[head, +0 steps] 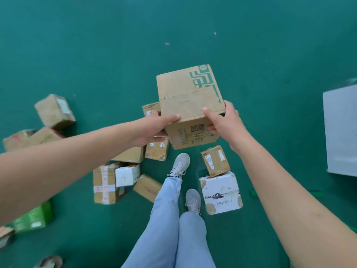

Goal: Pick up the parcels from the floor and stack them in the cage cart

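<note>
A brown cardboard parcel (188, 97) with green print hangs in the air above the green floor, held between both hands. My left hand (156, 128) grips its near left edge, thumb on top and fingers underneath. My right hand (222, 122) grips the near right corner the same way. Several other parcels lie on the floor below: a small brown one (215, 160) leaning on a white printed box (221, 192), a taped brown box (104, 183) with a small white box (126, 175) on it, and brown boxes at the left (55, 111).
A flat grey surface (341, 130) juts in at the right edge. A green package (33, 216) lies at the lower left. My legs and grey shoes (179, 165) stand between the parcels. Open green floor (135, 45) stretches ahead.
</note>
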Available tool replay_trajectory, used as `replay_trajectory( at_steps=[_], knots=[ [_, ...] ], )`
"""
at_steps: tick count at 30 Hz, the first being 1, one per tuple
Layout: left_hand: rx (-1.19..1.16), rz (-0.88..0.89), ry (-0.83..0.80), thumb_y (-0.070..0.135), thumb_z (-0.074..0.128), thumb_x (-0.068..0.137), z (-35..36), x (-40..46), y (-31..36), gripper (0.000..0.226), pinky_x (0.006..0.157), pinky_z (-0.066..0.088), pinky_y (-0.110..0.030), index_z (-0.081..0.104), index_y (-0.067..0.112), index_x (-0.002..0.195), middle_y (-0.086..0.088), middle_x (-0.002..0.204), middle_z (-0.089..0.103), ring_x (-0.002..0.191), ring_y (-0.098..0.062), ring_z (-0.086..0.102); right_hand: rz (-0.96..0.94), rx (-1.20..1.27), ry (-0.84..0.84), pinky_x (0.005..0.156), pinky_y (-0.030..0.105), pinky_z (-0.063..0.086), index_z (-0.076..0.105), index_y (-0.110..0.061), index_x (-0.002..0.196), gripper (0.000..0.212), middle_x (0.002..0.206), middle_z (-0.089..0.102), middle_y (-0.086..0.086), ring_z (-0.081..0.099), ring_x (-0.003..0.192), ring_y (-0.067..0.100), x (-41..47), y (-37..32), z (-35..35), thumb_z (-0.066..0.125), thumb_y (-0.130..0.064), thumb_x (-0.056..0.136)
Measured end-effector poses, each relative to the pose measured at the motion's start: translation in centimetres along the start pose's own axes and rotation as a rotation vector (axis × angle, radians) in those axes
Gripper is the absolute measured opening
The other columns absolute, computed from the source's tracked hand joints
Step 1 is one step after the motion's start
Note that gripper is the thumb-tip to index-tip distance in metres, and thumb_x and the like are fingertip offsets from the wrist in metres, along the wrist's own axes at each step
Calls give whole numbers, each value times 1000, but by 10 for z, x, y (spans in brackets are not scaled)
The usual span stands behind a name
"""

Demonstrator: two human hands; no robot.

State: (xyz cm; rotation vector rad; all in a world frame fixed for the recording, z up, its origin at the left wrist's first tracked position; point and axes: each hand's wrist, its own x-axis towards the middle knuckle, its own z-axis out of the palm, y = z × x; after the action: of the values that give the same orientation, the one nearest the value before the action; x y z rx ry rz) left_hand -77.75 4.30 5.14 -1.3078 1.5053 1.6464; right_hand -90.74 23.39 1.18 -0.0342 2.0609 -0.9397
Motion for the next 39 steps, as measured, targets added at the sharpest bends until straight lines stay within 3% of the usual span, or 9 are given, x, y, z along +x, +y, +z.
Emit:
replay_trajectory(
  at_steps=[3,10,15,25,30,35,39],
  knots=[
    [-14,33,67,50,68,94,-16,-75,-13,56,105,51,-42,39,24,134,1,114,69,107,-19,67,-67,-15,-41,94,48,58,37,-39,146,96,131,42,-4,66,110,25,-59,-30,5,63,-82,64],
    [-160,71,229,56,72,89,-26,-250,-88,65,98,57,-40,40,22,134,-3,122,67,107,-24,69,-226,-113,-165,91,47,60,37,-40,145,93,129,42,-4,68,107,26,-211,-72,20,64,-81,65],
    [-355,110,310,52,70,93,-33,-353,-166,61,98,56,-39,39,26,138,0,118,69,106,-22,69,-357,-278,-282,94,50,57,37,-47,140,99,128,45,-6,66,110,26,-289,-95,62,62,-95,58],
    [-750,116,539,51,70,92,-65,-462,-326,67,103,55,-40,32,24,141,-2,114,70,108,-24,69,-572,-525,-549,92,50,59,39,-42,141,97,127,48,-4,67,108,24,-407,-128,206,62,-88,59],
    [-933,107,619,52,72,91,-87,-503,-415,71,90,57,-33,31,24,142,-2,120,69,109,-24,68,-642,-640,-675,89,48,61,39,-39,142,100,126,48,-2,69,104,24,-472,-129,293,62,-87,57],
    [-1111,81,726,50,72,92,-111,-558,-532,60,102,54,-37,29,27,128,-3,123,68,112,-25,66,-711,-774,-797,89,48,61,38,-39,144,105,128,50,-1,68,107,25,-547,-110,420,64,-90,56],
    [-1233,15,833,51,72,92,-120,-607,-637,60,96,56,-33,35,26,131,-2,121,68,112,-25,66,-750,-877,-954,86,47,62,38,-38,143,102,129,55,0,70,103,24,-629,-80,522,64,-86,57]
  ],
)
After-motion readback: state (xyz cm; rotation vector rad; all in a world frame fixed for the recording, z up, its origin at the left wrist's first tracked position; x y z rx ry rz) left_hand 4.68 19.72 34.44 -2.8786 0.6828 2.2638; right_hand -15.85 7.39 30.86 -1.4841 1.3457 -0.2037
